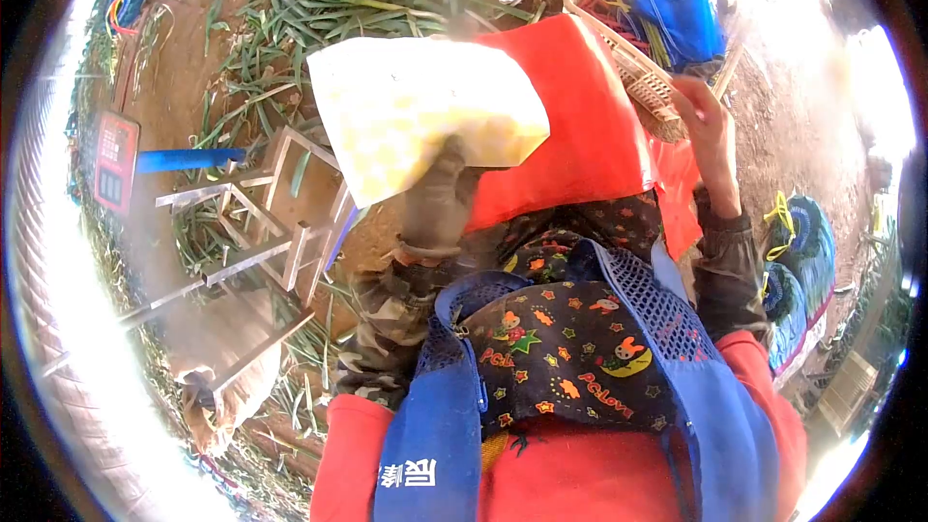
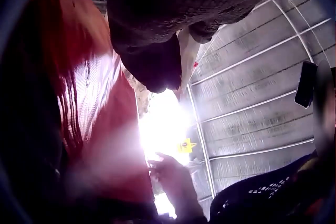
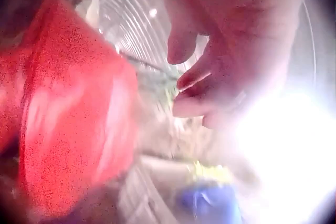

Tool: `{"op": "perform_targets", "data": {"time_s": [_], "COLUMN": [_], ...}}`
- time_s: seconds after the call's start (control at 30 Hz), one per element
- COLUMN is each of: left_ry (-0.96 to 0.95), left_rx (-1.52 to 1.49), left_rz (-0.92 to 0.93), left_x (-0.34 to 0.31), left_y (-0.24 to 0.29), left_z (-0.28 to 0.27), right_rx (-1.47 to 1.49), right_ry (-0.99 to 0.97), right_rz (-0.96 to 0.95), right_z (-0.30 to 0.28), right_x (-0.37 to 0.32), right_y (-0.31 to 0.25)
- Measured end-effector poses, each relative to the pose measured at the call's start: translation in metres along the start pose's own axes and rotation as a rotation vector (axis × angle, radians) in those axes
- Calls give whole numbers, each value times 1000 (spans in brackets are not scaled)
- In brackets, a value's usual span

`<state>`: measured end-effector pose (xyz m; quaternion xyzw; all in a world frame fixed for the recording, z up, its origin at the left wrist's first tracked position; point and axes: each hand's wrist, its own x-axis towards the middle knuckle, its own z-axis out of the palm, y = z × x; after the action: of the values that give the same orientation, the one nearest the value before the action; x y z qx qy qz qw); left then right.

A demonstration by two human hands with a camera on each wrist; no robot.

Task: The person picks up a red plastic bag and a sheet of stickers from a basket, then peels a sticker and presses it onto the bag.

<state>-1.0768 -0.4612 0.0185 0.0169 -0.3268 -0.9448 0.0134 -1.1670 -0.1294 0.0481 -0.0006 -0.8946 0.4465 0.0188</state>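
A white and yellow sheet [image 1: 416, 106], washed out by glare, lies over a red sheet [image 1: 580, 116] spread across the person's lap. The dark-gloved left hand [image 1: 440, 198] pinches the white and yellow sheet at its near edge, thumb on top. In the left wrist view, the gloved fingers [image 2: 152, 61] curl around a pale edge. The bare right hand [image 1: 710, 135] is raised beside the red sheet, near the corner of a beige basket [image 1: 623, 53]. Its fingers [image 3: 191, 103] are loosely bent, thumb apart, with nothing between them in the right wrist view.
Blue plastic [image 1: 677, 0] and yellow ties fill the basket. Long green leaves [image 1: 329, 0] litter the ground ahead. A metal frame [image 1: 290, 251] stands at left, beside a blue bar [image 1: 188, 159] and a red-edged display [image 1: 114, 162]. Blue-green mesh bags [image 1: 807, 242] sit at right.
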Motion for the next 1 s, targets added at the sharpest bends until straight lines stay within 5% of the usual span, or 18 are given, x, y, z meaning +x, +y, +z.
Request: {"op": "perform_targets", "data": {"time_s": [0.13, 0.2, 0.27, 0.3, 0.37, 0.43, 0.53, 0.6, 0.7, 0.83, 0.93, 1.0], "left_ry": [187, 180, 203, 224, 151, -31, 88, -136, 71, 103, 201, 227], "left_rx": [-142, 321, 87, -380, -523, 125, 104, 7, 43, -42, 28, 36], "left_rz": [-48, -75, -141, -188, -178, -77, -220, -120, -200, -331, -291, -279], "left_x": [-4, -10, -13, -11, -13, -17, -23, -19, -18, -7, 2, 1], "left_y": [-3, -4, -7, -12, -11, 13, 53, 53, 51, 44, 36, 37], "left_z": [6, -12, -22, -21, -22, -22, -22, -16, -16, -8, 3, 18], "right_rx": [513, 793, 880, 923, 994, 1065, 954, 919, 862, 574, -37, -102], "right_ry": [-450, -597, -658, -685, -640, -643, -703, -808, -910, -716, -118, -14], "right_rz": [-6, 97, 175, 216, 151, 104, 128, 124, 84, -18, -358, -568], "right_z": [48, 65, 83, 89, 87, 81, 74, 76, 79, 90, 80, 76], "right_x": [8, 4, 6, 8, 14, 23, 26, 24, 24, 35, 28, 24], "right_y": [-80, -118, -116, -115, -115, -110, -102, -98, -98, -77, -94, -104]}}
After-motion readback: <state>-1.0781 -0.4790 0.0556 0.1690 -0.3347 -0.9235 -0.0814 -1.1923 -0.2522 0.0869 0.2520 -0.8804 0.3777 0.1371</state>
